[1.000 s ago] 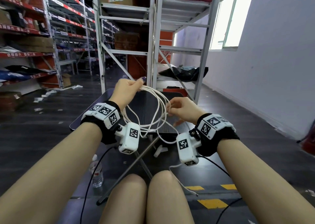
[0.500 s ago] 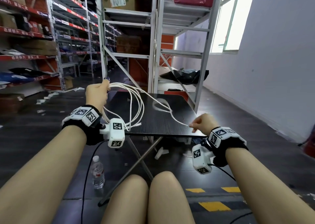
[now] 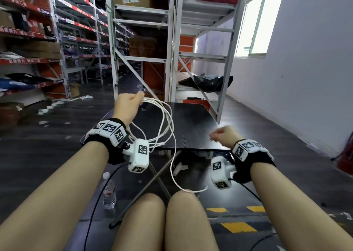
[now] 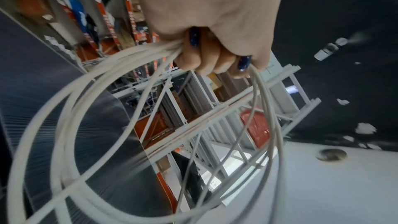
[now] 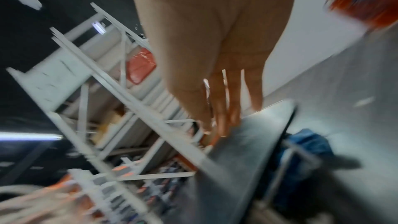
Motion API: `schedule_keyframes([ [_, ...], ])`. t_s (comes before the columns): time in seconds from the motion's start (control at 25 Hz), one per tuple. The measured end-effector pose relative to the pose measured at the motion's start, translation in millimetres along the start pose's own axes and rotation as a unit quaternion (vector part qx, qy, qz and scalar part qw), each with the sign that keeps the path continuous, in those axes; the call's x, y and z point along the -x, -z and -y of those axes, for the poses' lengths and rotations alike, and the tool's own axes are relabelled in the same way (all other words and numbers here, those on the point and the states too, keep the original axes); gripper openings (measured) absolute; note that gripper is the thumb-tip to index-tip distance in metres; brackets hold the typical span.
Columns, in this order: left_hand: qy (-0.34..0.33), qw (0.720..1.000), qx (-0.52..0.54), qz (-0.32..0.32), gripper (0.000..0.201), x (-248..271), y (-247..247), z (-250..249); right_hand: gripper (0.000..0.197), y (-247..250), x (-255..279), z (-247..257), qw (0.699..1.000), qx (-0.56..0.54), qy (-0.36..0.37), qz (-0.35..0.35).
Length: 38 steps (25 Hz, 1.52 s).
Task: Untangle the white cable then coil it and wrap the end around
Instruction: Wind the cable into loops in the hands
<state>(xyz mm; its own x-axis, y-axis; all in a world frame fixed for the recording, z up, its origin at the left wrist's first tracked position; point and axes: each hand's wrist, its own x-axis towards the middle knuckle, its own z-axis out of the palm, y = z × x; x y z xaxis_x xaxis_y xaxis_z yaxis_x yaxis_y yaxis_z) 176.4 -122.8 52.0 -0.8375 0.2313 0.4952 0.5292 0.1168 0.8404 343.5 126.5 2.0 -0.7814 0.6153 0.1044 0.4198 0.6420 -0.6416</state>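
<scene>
The white cable (image 3: 165,121) hangs in several loose loops from my left hand (image 3: 127,105), which grips the bunch above the left part of the black table (image 3: 194,128). In the left wrist view the curled fingers (image 4: 206,59) close round the gathered strands of the cable (image 4: 71,108). One free tail (image 3: 172,166) drops past the table's front edge and curves across my right knee. My right hand (image 3: 222,134) is blurred over the table's front right corner, apart from the cable. The right wrist view shows its fingers (image 5: 217,101) stretched out and holding nothing.
A water bottle (image 3: 109,193) stands on the floor at the left of my knees. Grey metal shelving (image 3: 172,59) with a black bag (image 3: 206,81) rises just behind the table. White scraps (image 3: 179,167) lie under the table. A pale wall runs along the right.
My right hand has let go of the strand it pinched, and the tail now hangs down to my knee. My left hand has carried the loops back over the table.
</scene>
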Motion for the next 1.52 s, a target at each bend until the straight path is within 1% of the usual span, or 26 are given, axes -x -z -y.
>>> schedule_keyframes([
  [0.04, -0.022, 1.0, -0.016, 0.015, 0.059, 2.1, -7.6, -6.5, 0.019, 1.3, 2.9, 25.0, 0.996, -0.072, 0.06, 0.001],
  [0.08, -0.047, 0.998, -0.033, 0.031, 0.056, 5.2, -14.8, -13.0, 0.021, 2.6, 7.8, 50.9, 0.986, -0.126, 0.113, -0.001],
  [0.16, -0.095, 0.991, -0.058, 0.073, 0.048, 12.3, -27.9, -24.2, 0.027, 4.1, 18.3, 94.2, 0.96, -0.191, 0.204, 0.016],
  [0.2, -0.111, 0.988, -0.066, 0.088, 0.047, 15.4, -33.0, -28.3, 0.029, 4.6, 22.9, 111.0, 0.947, -0.214, 0.235, 0.042],
  [0.28, -0.112, 0.988, -0.051, 0.096, 0.048, 14.5, -37.9, -30.4, 0.023, 3.8, 28.5, 130.2, 0.933, -0.239, 0.252, 0.09],
  [0.32, -0.1, 0.99, -0.029, 0.093, 0.049, 11.4, -38.0, -29.5, 0.018, 4.2, 30.0, 133.8, 0.931, -0.241, 0.253, 0.107],
  [0.36, -0.087, 0.992, -0.012, 0.087, 0.052, 7.1, -36.4, -27.4, 0.019, 4.1, 28.9, 134.0, 0.933, -0.233, 0.251, 0.113],
  [0.44, -0.07, 0.994, 0.006, 0.081, 0.054, 2.0, -31.1, -25.3, 0.03, 2.7, 25.9, 129.9, 0.942, -0.212, 0.229, 0.125],
  [0.48, -0.066, 0.994, 0.014, 0.082, 0.055, 1.0, -29.7, -24.4, 0.035, 1.3, 24.2, 127.9, 0.942, -0.218, 0.213, 0.137],
  [0.56, -0.054, 0.993, 0.036, 0.094, 0.055, -0.9, -29.5, -21.8, 0.038, -5.0, 19.9, 127.9, 0.929, -0.27, 0.184, 0.175],
  [0.68, -0.037, 0.992, 0.053, 0.11, 0.056, -2.7, -30.1, -14.1, 0.036, -20.4, 14.7, 127.9, 0.878, -0.397, 0.12, 0.236],
  [0.72, -0.03, 0.992, 0.051, 0.115, 0.057, -5.0, -29.5, -9.1, 0.037, -24.9, 11.9, 127.4, 0.871, -0.414, 0.101, 0.247],
  [0.76, -0.02, 0.991, 0.049, 0.124, 0.056, -7.0, -28.5, -4.1, 0.039, -28.3, 8.2, 126.8, 0.872, -0.413, 0.09, 0.248],
  [0.84, 0.009, 0.986, 0.059, 0.156, 0.052, -9.6, -26.6, 5.5, 0.04, -35.9, -2.3, 124.3, 0.885, -0.395, 0.091, 0.229],
  [0.92, 0.035, 0.973, 0.091, 0.211, 0.043, -9.7, -27.2, 14.3, 0.039, -43.0, -14.4, 119.2, 0.888, -0.4, 0.107, 0.2],
  [0.96, 0.041, 0.965, 0.108, 0.234, 0.038, -9.7, -27.7, 19.2, 0.039, -47.2, -20.9, 116.3, 0.882, -0.416, 0.115, 0.192],
  [1.04, 0.061, 0.956, 0.147, 0.247, 0.026, -10.2, -29.0, 30.9, 0.038, -54.3, -35.1, 110.8, 0.859, -0.459, 0.127, 0.186],
  [1.12, 0.116, 0.942, 0.195, 0.248, 0.019, -9.2, -30.2, 46.2, 0.038, -58.2, -47.2, 105.3, 0.844, -0.491, 0.126, 0.178],
  [1.2, 0.166, 0.914, 0.256, 0.268, 0.017, -6.3, -32.2, 66.0, 0.037, -65.1, -58.9, 96.9, 0.829, -0.519, 0.118, 0.171],
  [1.28, 0.192, 0.883, 0.322, 0.283, 0.017, -3.6, -33.2, 77.4, 0.036, -72.8, -67.7, 88.7, 0.815, -0.545, 0.109, 0.163],
  [1.32, 0.194, 0.874, 0.341, 0.287, 0.017, -4.5, -33.0, 79.2, 0.036, -76.0, -71.9, 87.0, 0.815, -0.546, 0.104, 0.162],
  [1.4, 0.189, 0.868, 0.357, 0.288, 0.019, -9.9, -29.9, 80.7, 0.037, -80.4, -78.9, 86.7, 0.825, -0.533, 0.09, 0.164],
  [1.52, 0.19, 0.859, 0.397, 0.261, 0.026, -20.2, -27.7, 84.1, 0.038, -78.1, -82.7, 87.1, 0.842, -0.507, 0.082, 0.167],
])
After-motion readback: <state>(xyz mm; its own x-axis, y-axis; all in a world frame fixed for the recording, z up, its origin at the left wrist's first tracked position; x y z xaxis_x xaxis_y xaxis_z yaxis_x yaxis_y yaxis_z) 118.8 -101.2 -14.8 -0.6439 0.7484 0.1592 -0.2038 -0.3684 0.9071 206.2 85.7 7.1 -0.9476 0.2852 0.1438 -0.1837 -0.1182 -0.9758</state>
